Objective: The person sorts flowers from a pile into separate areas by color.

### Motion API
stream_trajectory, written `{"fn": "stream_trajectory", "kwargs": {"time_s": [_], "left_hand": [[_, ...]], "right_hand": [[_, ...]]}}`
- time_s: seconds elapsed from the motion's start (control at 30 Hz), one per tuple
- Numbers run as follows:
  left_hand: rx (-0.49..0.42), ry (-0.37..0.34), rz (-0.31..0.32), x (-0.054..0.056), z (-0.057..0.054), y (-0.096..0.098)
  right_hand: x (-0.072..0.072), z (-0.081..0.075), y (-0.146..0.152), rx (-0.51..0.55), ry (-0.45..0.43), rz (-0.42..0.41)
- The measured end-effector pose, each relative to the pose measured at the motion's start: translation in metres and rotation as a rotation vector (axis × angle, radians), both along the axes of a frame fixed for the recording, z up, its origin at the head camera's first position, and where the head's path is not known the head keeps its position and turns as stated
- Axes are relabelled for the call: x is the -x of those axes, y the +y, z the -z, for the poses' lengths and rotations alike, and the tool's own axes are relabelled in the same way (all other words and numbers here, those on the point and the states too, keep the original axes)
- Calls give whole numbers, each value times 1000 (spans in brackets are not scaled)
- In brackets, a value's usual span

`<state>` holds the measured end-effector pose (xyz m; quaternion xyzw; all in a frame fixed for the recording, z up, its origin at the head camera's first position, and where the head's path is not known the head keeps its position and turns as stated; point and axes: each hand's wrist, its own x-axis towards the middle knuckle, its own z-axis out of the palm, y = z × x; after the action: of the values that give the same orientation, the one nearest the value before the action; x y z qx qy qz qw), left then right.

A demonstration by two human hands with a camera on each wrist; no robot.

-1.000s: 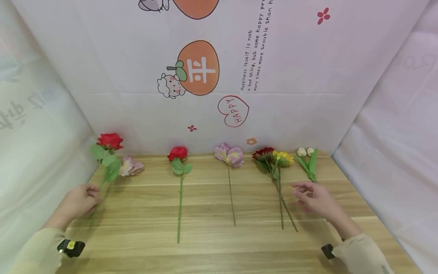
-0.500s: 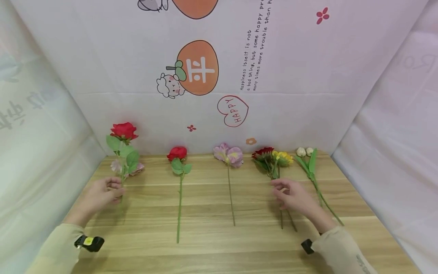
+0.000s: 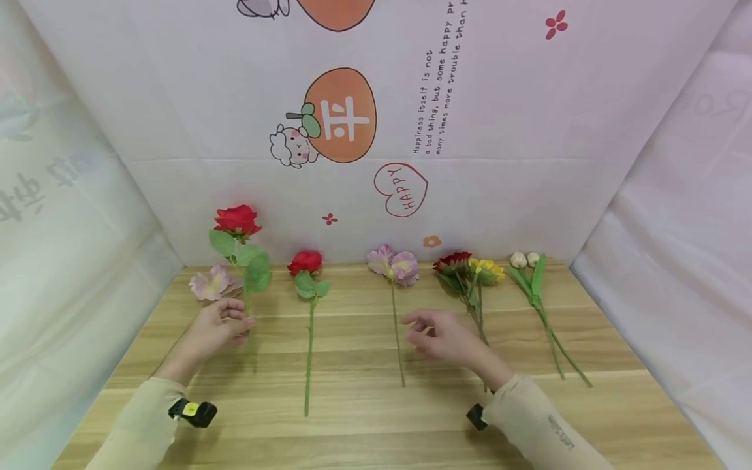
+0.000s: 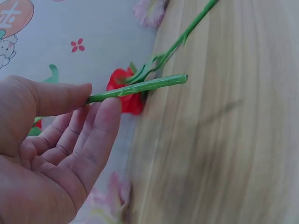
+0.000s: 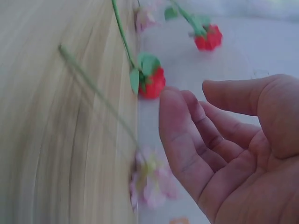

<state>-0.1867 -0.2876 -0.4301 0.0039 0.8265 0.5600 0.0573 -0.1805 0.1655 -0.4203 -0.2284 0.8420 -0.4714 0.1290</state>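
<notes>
My left hand (image 3: 210, 331) pinches the green stem (image 4: 154, 85) of a red rose (image 3: 237, 220) between thumb and fingers, holding it upright above the table. Its stem end sticks out past the fingertips in the left wrist view. To the right of it lies a second red rose (image 3: 305, 262) with a long green stem. My right hand (image 3: 445, 336) holds nothing; its fingers are loosely bent, with a gap between thumb and forefinger (image 5: 174, 116). Those fingertips are just right of the stem of a pale purple flower (image 3: 392, 266) lying on the wooden table (image 3: 352, 431).
Another pale purple flower (image 3: 213, 284) lies behind my left hand. Right of centre, a dark red flower (image 3: 452, 263) and a yellow flower (image 3: 486, 271) lie with crossed stems. White tulips (image 3: 525, 260) lie at the far right. A printed cloth (image 3: 499, 130) hangs along the back edge.
My left hand has carried the upright rose to the right. My right hand has moved left, away from the white tulips and past the crossed stems toward the middle purple flower.
</notes>
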Motion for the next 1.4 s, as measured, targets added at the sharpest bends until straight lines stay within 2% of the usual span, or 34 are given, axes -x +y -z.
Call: {"fn": "stream_trajectory", "kwargs": {"time_s": [0.2,0.33,0.47,0.67,0.87,0.93,1.17,1.4], "left_hand": [[-72,-16,19,1,6,17],[-122,-14,36,0,5,26],[-157,4,45,1,3,33],[-211,23,24,5,2,45],[-258,32,-5,4,1,55],[-273,40,6,4,0,59],[-324,41,26,1,2,70],[-333,45,32,-4,4,74]], "right_hand": [[-1,-3,-42,-21,9,-113],[1,-1,-67,-40,10,-183],[1,2,-88,-42,-6,-220],[-2,5,-111,-2,-108,-224],[-3,8,-132,53,-200,-178],[-2,9,-140,73,-226,-173],[-1,13,-164,101,-275,-146],[-1,16,-174,133,-297,-111]]}}
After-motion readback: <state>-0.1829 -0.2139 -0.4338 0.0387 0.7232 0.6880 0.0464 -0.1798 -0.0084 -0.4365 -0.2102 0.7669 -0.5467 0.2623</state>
